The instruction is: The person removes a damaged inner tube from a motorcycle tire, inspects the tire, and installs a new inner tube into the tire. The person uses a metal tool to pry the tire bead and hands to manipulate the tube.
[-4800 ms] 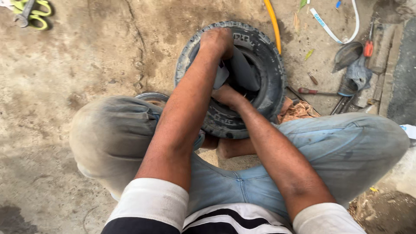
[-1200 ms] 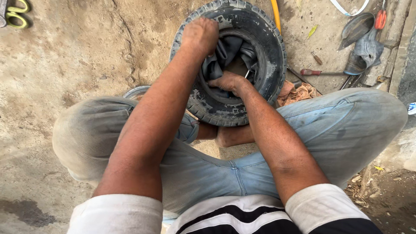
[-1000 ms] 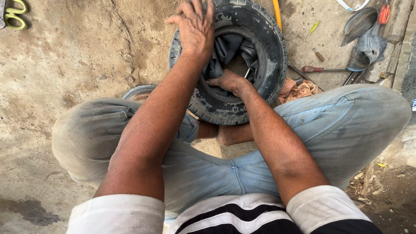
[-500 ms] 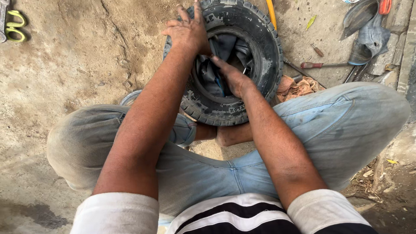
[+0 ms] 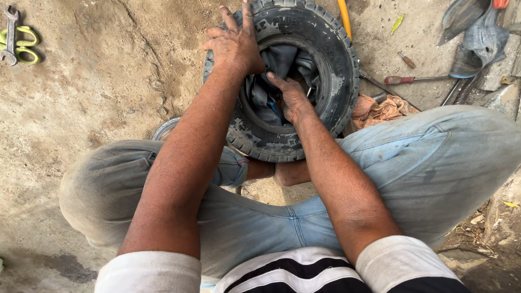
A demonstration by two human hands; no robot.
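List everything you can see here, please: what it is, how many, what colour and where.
Tyre: one, black, on the ground between the knees.
Inner tube: one, dark, bunched inside the tyre.
Rag: one, orange-brown, right of the tyre.
Screwdriver: one, red handle, on the ground at right.
Yellow rod: one, behind the tyre.
Spanner: one, grey, top left, on a yellow-green loop.
Metal ring: one, grey, partly hidden by the left knee.
Jeans: one pair, faded blue.
Left hand: flat on the tyre's upper left tread.
Right hand: pushed into the tyre's opening, on the inner tube.
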